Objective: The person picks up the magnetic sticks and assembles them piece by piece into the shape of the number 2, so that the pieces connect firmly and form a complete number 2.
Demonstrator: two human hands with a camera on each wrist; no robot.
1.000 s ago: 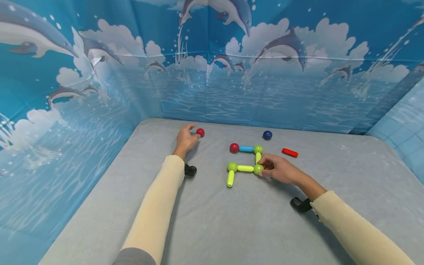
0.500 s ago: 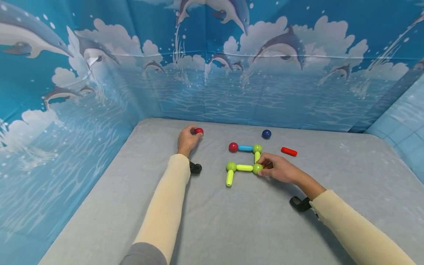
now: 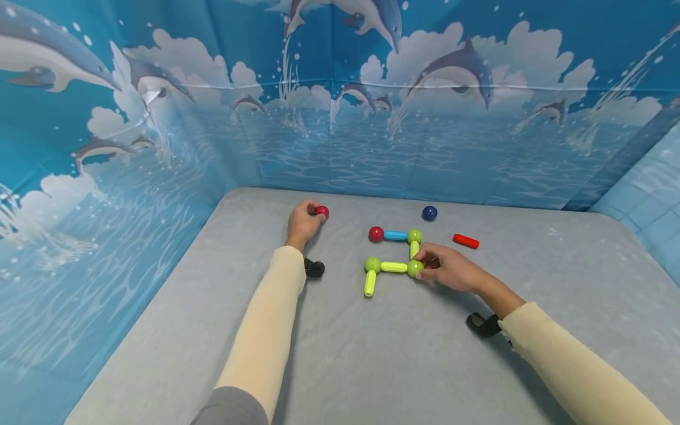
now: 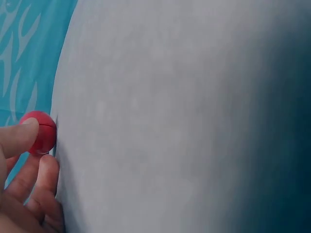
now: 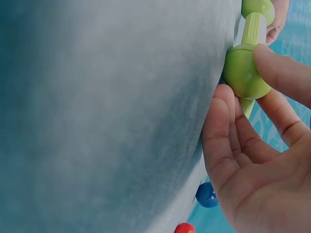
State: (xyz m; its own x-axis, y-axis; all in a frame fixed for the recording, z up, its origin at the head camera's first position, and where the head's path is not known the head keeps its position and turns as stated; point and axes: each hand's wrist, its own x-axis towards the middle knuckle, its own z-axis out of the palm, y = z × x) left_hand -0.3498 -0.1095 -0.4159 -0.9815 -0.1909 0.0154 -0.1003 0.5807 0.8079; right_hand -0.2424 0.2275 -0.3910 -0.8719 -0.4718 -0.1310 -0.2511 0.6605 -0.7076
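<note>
Toward the back left of the table, my left hand (image 3: pixel 304 225) pinches a loose red ball (image 3: pixel 322 212) between thumb and fingers; the left wrist view shows the thumb across this red ball (image 4: pixel 43 132). My right hand (image 3: pixel 447 268) grips the green corner ball (image 3: pixel 415 269) of a joined chain, seen close as a green ball (image 5: pixel 245 73) in the right wrist view. From that corner, one yellow-green rod (image 3: pixel 394 267) runs left to another green ball (image 3: pixel 373 265) with a rod (image 3: pixel 369 284) pointing nearer. Farther back, a green ball (image 3: pixel 415 236), blue rod (image 3: pixel 395 235) and red ball (image 3: pixel 376 234) continue the chain.
A dark blue ball (image 3: pixel 430 213) lies near the back edge of the grey-covered table (image 3: pixel 340 354). Right of it lies a red rod (image 3: pixel 466 241). A dolphin-print curtain (image 3: pixel 329 147) hangs behind and along the left side.
My left hand has moved slightly right and closed its thumb and fingers on the loose red ball. The right hand keeps its hold on the green corner ball.
</note>
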